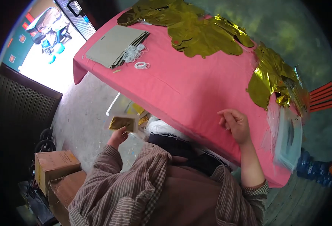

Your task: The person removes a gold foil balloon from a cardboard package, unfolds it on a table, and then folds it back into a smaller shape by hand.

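Observation:
My left hand (119,138) is closed on a clear plastic packet (122,123) with folded gold foil inside, held off the table's near edge. Below and behind the packet, a clear plastic bin (115,103) holds more gold packets (143,120). Over the near right part of the pink tablecloth (166,79) hovers my right hand (235,123), its fingers loosely bent and apart, with nothing visible in them. Flat gold foil balloons (199,35) are spread along the far side, and another pile of gold foil balloons (271,75) lies at the right end.
Grey card sheets (111,45) are stacked at the table's left, beside coiled white ribbon (134,52) and a small white ring of cord (142,65). Clear plastic bags (289,139) lie at the right edge. White strands (166,128) rest by my lap. Cardboard boxes (56,165) stand lower left.

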`<action>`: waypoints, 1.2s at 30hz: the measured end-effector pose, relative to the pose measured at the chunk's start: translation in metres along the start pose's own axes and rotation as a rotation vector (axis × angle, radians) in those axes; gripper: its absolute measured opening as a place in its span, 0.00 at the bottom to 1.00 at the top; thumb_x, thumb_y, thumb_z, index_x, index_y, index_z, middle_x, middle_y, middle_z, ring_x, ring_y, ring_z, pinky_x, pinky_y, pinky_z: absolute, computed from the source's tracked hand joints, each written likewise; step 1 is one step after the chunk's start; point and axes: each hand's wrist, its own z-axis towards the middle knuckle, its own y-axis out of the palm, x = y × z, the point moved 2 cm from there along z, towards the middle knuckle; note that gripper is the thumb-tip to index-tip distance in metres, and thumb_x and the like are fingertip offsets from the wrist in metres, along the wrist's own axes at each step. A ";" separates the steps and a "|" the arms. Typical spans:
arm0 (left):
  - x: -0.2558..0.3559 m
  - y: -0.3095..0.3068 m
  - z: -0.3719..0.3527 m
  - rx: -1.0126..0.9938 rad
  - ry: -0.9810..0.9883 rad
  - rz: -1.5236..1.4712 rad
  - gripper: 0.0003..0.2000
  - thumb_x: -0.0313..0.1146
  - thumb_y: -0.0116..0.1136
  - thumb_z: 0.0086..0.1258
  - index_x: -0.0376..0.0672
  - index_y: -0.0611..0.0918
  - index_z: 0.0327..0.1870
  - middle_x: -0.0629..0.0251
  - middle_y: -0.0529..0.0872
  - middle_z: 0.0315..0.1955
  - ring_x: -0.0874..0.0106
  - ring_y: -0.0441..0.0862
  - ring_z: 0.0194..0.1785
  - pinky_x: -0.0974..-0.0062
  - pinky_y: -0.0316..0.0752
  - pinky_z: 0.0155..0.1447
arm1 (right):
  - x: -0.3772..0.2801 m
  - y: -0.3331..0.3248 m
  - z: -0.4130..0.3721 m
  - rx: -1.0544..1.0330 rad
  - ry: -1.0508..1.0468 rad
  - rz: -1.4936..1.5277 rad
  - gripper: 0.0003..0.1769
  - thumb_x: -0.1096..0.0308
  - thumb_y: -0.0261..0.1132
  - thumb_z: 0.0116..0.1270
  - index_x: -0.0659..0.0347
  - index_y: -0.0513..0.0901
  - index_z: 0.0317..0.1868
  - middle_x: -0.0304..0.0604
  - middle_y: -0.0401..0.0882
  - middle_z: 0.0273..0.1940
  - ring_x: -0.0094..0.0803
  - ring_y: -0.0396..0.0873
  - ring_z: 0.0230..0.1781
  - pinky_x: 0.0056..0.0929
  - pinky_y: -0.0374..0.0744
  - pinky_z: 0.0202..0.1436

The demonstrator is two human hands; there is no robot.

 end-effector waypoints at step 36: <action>0.461 0.352 0.085 -0.176 0.951 1.189 0.12 0.34 0.65 0.58 0.39 0.84 0.40 0.57 0.86 0.35 0.64 0.83 0.37 0.70 0.77 0.44 | 0.014 0.024 0.223 0.004 -0.455 -0.963 0.24 0.66 0.52 0.69 0.63 0.69 0.64 0.51 0.61 0.69 0.46 0.55 0.72 0.44 0.55 0.73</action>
